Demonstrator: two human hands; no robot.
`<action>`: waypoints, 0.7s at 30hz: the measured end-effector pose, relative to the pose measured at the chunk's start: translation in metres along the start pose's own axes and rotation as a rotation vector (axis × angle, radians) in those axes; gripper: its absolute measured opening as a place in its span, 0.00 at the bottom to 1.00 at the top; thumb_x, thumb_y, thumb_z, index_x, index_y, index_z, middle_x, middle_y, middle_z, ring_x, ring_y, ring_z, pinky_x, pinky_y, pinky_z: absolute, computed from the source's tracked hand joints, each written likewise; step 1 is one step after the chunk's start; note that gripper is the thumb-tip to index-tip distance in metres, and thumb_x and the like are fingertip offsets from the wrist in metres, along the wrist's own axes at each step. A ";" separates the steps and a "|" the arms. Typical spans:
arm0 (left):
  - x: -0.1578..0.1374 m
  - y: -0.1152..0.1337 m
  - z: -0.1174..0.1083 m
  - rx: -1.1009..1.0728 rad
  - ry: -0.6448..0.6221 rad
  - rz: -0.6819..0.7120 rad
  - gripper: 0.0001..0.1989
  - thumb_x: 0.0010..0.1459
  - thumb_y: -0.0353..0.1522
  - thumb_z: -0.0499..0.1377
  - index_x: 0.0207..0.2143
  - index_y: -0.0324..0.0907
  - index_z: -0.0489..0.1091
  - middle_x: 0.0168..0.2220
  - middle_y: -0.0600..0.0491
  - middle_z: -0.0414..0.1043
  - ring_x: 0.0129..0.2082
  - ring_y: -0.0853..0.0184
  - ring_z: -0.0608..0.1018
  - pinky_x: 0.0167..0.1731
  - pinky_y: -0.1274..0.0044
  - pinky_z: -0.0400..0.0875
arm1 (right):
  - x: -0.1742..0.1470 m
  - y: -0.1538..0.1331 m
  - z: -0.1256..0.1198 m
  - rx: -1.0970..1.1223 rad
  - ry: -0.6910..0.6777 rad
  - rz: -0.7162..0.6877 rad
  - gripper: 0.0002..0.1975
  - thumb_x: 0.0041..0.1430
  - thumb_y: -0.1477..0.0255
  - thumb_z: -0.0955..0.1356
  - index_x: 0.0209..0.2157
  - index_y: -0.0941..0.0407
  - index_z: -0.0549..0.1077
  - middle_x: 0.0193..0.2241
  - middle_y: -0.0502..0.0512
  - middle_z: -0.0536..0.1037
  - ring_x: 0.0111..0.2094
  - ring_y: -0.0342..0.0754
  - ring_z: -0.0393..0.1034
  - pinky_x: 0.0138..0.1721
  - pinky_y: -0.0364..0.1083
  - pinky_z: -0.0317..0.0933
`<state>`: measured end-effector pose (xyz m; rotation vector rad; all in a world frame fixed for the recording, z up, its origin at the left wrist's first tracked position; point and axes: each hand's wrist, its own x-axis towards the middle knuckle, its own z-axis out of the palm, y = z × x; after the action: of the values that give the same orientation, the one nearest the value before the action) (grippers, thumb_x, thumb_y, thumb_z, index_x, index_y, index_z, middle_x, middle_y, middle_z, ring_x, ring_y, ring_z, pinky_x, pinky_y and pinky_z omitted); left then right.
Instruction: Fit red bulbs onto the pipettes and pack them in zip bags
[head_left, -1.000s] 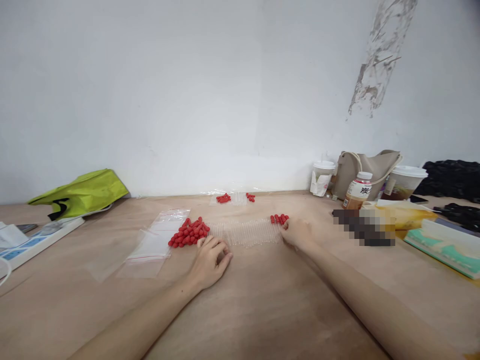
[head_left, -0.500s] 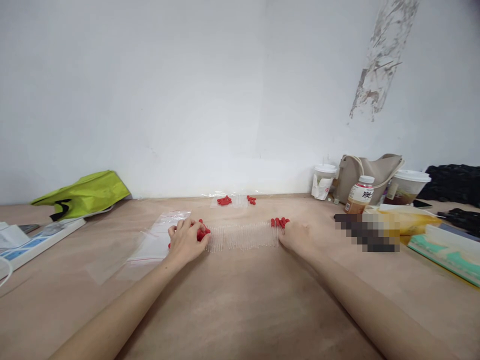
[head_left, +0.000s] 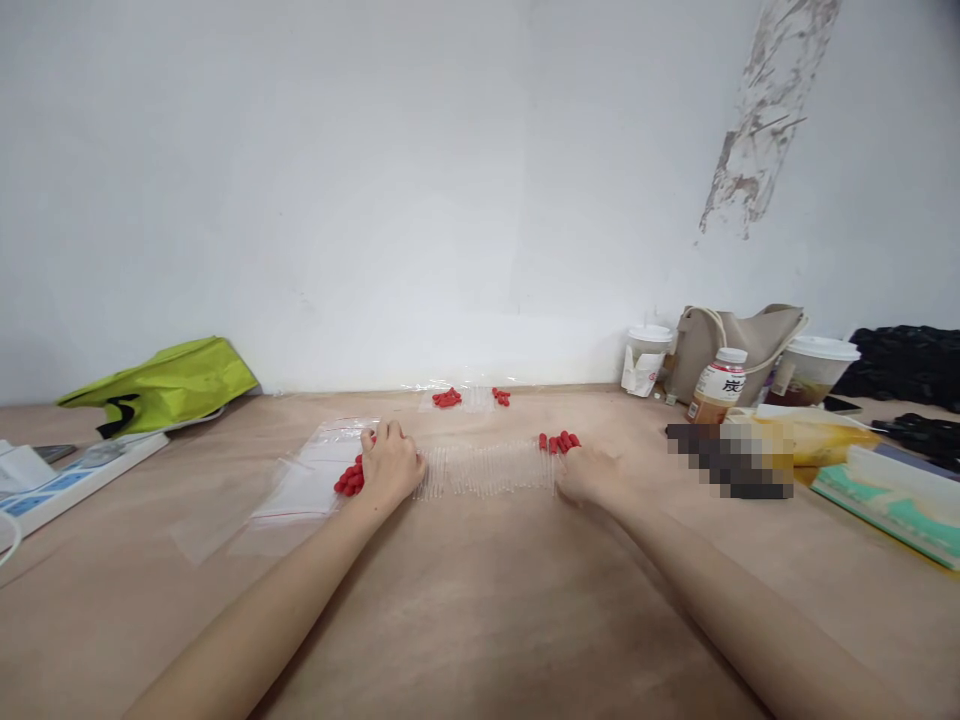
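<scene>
A row of several thin clear tubes [head_left: 487, 470] lies side by side on the table, between my two hands. My left hand [head_left: 391, 468] is over the left end of the row, fingers bent down; a bit of red shows between them, but their grip is hidden. Just left of this hand lies a heap of red bulb-like caps [head_left: 349, 480]. At the row's right end my right hand [head_left: 589, 474] is curled, touching the last tubes, its fingertips mostly out of sight. Several more red caps [head_left: 561, 442] lie just beyond it.
Clear zip bags [head_left: 296, 485] lie to the left. Near the wall sits a clear packet [head_left: 474, 400] with red pieces. A power strip [head_left: 82, 480] and a lime bag [head_left: 176, 385] are at far left. Right: a paper cup [head_left: 646, 362], a bottle [head_left: 718, 388], a tissue pack [head_left: 892, 505].
My left hand has shifted right and turned, uncovering the heap of red caps beside it. My right hand has stayed at the row's right end with almost no movement.
</scene>
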<state>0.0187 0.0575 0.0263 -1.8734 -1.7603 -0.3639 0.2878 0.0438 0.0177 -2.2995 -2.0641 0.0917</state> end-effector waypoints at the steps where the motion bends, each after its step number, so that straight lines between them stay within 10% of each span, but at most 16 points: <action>1: 0.000 0.000 -0.003 -0.004 0.012 0.005 0.13 0.51 0.34 0.50 0.27 0.37 0.72 0.36 0.42 0.64 0.42 0.54 0.62 0.44 0.64 0.47 | -0.002 -0.001 0.000 0.000 0.001 0.001 0.10 0.46 0.74 0.63 0.30 0.60 0.73 0.32 0.65 0.74 0.36 0.57 0.68 0.39 0.56 0.54; 8: -0.029 0.005 -0.029 -0.438 0.104 0.280 0.07 0.52 0.32 0.52 0.30 0.42 0.70 0.35 0.49 0.65 0.39 0.61 0.66 0.41 0.67 0.55 | -0.015 0.001 -0.018 -0.004 0.086 -0.067 0.12 0.52 0.72 0.60 0.31 0.61 0.72 0.34 0.67 0.73 0.38 0.57 0.67 0.37 0.52 0.55; 16: -0.067 0.010 -0.017 -0.764 -0.137 0.298 0.05 0.47 0.25 0.53 0.27 0.41 0.67 0.28 0.54 0.65 0.30 0.67 0.69 0.31 0.76 0.63 | -0.035 -0.025 0.004 0.308 0.271 -0.768 0.12 0.57 0.77 0.56 0.41 0.59 0.64 0.34 0.57 0.70 0.36 0.45 0.64 0.36 0.43 0.56; 21: -0.066 0.014 -0.018 -0.836 -0.197 0.329 0.07 0.48 0.30 0.56 0.32 0.41 0.69 0.31 0.52 0.67 0.30 0.67 0.70 0.30 0.76 0.64 | -0.031 -0.027 0.040 0.327 0.405 -0.896 0.21 0.50 0.86 0.55 0.46 0.59 0.63 0.34 0.57 0.68 0.38 0.46 0.62 0.40 0.45 0.57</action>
<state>0.0278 -0.0071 0.0028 -2.8077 -1.4760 -0.9128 0.2551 0.0157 -0.0194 -0.9711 -2.3834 -0.0664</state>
